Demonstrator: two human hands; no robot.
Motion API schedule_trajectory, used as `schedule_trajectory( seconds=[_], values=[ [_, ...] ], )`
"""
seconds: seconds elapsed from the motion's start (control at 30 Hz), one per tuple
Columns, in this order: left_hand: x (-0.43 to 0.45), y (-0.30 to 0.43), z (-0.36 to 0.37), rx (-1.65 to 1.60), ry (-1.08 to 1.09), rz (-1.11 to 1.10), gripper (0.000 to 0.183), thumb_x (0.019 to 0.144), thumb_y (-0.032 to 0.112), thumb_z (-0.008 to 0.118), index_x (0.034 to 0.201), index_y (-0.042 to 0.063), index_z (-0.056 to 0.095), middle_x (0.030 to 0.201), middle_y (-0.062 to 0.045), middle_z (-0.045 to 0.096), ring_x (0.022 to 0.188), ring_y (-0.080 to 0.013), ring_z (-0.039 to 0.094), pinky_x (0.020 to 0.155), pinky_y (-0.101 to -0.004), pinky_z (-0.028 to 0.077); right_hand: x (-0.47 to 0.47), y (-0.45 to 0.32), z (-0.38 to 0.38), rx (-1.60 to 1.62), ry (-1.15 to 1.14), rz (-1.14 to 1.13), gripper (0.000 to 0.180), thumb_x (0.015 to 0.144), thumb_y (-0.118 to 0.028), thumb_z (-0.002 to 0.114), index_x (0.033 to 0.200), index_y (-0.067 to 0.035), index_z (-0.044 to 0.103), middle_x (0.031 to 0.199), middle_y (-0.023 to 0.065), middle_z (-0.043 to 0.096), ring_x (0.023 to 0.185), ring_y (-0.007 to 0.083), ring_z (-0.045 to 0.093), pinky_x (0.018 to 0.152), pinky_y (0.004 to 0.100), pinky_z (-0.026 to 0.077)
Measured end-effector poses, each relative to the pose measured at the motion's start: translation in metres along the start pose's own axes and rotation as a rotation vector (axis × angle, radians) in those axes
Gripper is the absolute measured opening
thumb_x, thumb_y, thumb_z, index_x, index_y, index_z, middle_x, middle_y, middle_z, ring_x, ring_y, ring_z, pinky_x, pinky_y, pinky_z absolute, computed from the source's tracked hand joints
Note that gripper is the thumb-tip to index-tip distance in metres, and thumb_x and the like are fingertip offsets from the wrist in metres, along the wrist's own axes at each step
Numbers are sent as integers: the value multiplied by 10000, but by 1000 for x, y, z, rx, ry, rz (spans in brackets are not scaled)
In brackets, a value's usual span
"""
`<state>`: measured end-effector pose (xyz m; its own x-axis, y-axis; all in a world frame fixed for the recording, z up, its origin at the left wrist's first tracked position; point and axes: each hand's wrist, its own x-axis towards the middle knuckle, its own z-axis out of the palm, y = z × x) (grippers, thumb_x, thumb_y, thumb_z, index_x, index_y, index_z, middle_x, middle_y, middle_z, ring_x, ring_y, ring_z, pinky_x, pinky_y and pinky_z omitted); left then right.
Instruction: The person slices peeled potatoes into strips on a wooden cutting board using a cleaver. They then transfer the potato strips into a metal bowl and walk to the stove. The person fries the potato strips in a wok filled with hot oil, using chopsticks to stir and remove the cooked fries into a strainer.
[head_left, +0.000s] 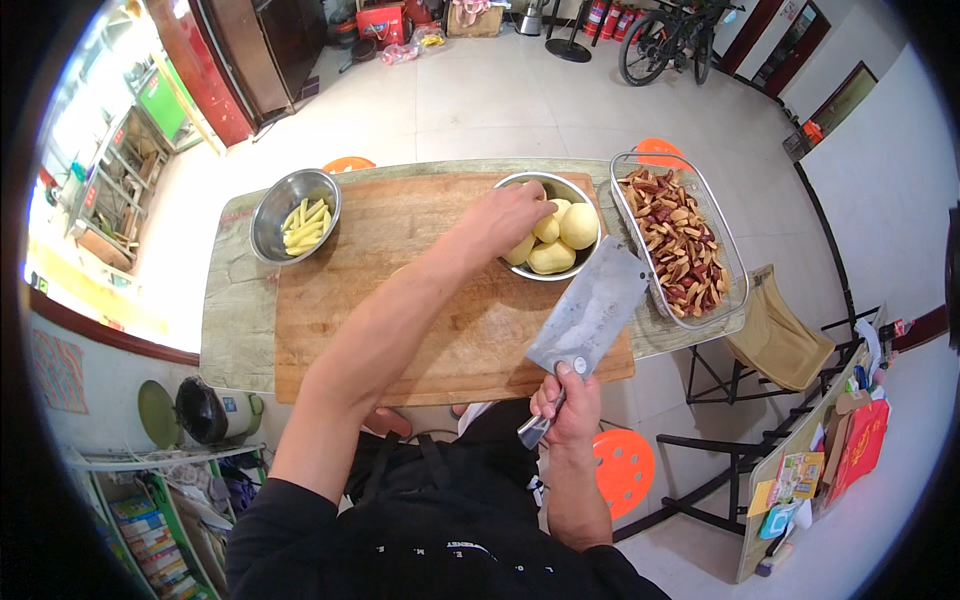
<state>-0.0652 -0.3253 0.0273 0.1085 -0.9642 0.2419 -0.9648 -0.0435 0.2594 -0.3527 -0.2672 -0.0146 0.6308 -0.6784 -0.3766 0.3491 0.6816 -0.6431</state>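
Observation:
My left hand (517, 210) reaches across the wooden cutting board (360, 315) into a metal bowl (517, 270) of several peeled potatoes (580, 226). Its fingertips meet a potato near the bowl's far side; the palm side is hidden, so I cannot tell whether it grips one. My right hand (570, 405) holds a cleaver (592, 307) by its metal handle at the board's near edge. The broad blade points up and right, its tip end beside the potato bowl. At the board's far left, a second metal bowl (262, 217) contains cut potato strips (306, 226).
A wire-mesh basket (637, 247) of reddish-brown cut pieces (679, 240) stands at the table's right end. Orange stools (624, 472) are near the table (232, 315). A folding chair (780, 337) is to the right, and a lidded bin (232, 409) at lower left.

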Motion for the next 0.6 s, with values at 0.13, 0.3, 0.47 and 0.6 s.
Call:
schedule_trajectory(
  seconds=[0.13, 0.3, 0.47, 0.6],
  values=[
    [9, -1, -12, 60, -128, -8, 367, 940, 100, 625, 1307, 93, 626, 1237, -113, 626, 1151, -300, 637, 946, -423, 557, 2, 2, 5, -2, -24, -6, 147, 1021, -133, 563, 904, -48, 536, 608, 46, 520, 421, 153, 480, 436, 326, 441],
    [-14, -10, -33, -115, -61, 9, 430, 871, 108, 733, 1282, 70, 610, 1227, -129, 629, 1158, -322, 624, 963, -431, 542, -2, 4, 13, -10, -25, -20, 121, 1019, -147, 568, 930, -72, 534, 602, 30, 518, 413, 141, 474, 428, 320, 433],
    [-111, -5, -64, -308, 287, 63, 456, 830, 63, 776, 1256, 68, 613, 1301, -129, 630, 1197, -347, 613, 1002, -424, 527, -1, 6, 21, -48, -29, -32, 98, 1006, -171, 591, 968, -98, 537, 597, 11, 513, 398, 125, 457, 410, 309, 416],
    [-214, 11, -76, -251, 292, -45, 459, 805, 43, 775, 1236, 79, 622, 1320, -112, 622, 1213, -323, 610, 984, -413, 544, -1, 14, 32, -158, -58, 10, 122, 1007, -168, 587, 939, -81, 533, 595, 21, 510, 397, 129, 457, 411, 311, 423]
  ],
)
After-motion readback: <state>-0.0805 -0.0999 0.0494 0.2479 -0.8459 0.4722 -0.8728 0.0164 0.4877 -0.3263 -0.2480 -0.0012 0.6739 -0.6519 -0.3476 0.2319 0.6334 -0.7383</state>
